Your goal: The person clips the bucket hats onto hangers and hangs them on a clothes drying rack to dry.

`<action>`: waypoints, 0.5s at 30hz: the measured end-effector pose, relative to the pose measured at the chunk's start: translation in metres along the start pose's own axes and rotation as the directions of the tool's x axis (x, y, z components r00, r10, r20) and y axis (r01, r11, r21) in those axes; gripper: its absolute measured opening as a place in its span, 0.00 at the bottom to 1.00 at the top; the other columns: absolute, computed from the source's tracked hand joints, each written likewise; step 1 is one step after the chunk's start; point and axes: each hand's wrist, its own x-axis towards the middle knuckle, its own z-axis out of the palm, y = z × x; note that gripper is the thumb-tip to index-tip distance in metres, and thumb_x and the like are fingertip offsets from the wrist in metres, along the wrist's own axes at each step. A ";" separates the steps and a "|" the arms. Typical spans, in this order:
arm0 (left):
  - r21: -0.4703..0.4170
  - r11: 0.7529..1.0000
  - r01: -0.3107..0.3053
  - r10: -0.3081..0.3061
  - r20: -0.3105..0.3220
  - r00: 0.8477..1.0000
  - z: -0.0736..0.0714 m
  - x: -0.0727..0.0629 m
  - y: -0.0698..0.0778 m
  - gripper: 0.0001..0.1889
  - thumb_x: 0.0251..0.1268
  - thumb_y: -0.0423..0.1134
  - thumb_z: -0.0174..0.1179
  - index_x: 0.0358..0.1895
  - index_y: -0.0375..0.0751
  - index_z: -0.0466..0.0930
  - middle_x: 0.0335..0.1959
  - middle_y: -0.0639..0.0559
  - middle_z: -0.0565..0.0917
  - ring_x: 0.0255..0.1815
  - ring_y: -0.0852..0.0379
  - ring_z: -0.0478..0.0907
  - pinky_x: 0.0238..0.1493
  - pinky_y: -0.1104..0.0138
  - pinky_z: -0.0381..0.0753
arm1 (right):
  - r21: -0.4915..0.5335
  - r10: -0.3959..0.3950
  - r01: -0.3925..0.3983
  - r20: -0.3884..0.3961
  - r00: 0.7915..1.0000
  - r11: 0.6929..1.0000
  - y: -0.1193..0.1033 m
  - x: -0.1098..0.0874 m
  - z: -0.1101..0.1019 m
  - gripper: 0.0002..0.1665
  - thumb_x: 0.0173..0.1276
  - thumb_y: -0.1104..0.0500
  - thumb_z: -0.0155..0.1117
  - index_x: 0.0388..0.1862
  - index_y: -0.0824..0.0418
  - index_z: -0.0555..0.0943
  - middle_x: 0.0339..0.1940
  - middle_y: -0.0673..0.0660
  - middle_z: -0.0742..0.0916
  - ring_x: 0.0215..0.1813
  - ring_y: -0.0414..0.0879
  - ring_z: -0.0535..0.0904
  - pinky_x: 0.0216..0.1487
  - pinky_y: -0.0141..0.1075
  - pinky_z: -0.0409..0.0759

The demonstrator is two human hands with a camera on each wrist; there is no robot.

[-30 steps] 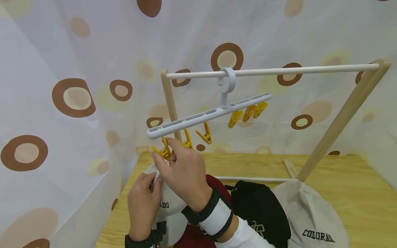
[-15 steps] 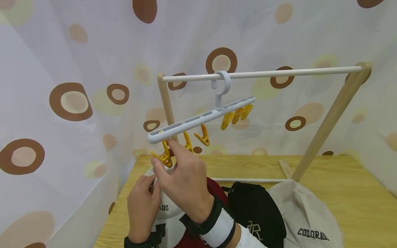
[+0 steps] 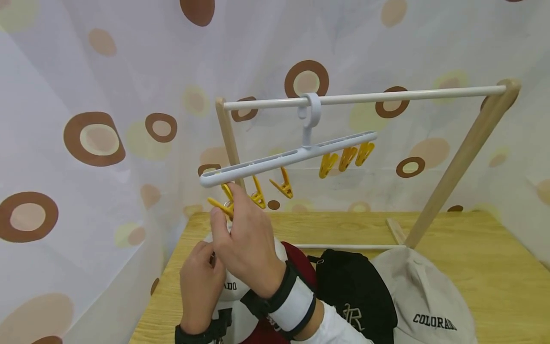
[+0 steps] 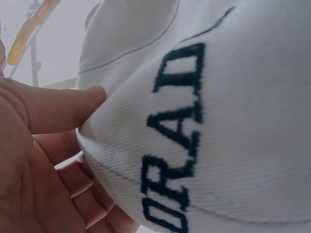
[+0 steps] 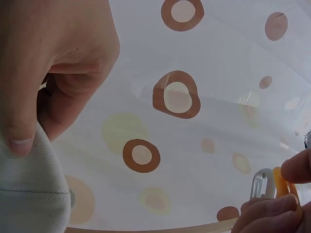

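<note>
In the head view my left hand [image 3: 201, 283] holds a cream cap [image 3: 230, 295], thumb on the outside. Dark embroidered letters run across that cap [image 4: 243, 131] in the left wrist view. My right hand [image 3: 247, 243] pinches a yellow clothespin [image 3: 220, 204] at the left end of a white hanger [image 3: 258, 166]. The pin's two arms stand spread apart above the cap, whose top is partly hidden by my right hand. In the right wrist view the thumb and fingers press the yellow pin [image 5: 281, 183] from both sides.
The hanger's hook [image 3: 315, 110] sits on the white rod [image 3: 386, 98] of a wooden-ended rack. More yellow clothespins [image 3: 347, 159] hang along the hanger. A dark red cap [image 3: 301, 263], a black cap [image 3: 356, 286] and another cream cap [image 3: 429, 291] lie on the wooden table [image 3: 494, 267].
The hanger dipped and turned at half a second ago, then swung back with its left end higher. My right hand has risen slightly with the clothespin. The left hand keeps its hold on the cap.
</note>
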 end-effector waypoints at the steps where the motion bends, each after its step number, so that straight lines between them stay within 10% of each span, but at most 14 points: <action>1: -0.001 1.000 -0.005 0.005 -0.005 1.000 0.000 0.000 0.000 0.08 0.58 0.26 0.60 0.23 0.38 0.82 0.18 0.52 0.71 0.18 0.62 0.59 0.24 0.71 0.59 | 0.004 0.009 -0.009 0.002 1.000 1.000 0.000 0.000 0.000 0.27 0.70 0.56 0.54 0.66 0.65 0.72 0.31 0.55 0.82 0.24 0.43 0.73 0.21 0.29 0.70; 15: 0.000 1.000 -0.022 0.022 0.002 1.000 0.002 0.000 0.001 0.02 0.57 0.32 0.68 0.29 0.37 0.85 0.19 0.53 0.70 0.20 0.62 0.62 0.24 0.71 0.60 | 0.033 0.065 -0.063 -0.069 0.996 0.997 0.000 0.006 -0.004 0.27 0.70 0.46 0.63 0.62 0.60 0.77 0.38 0.58 0.89 0.25 0.43 0.78 0.23 0.29 0.75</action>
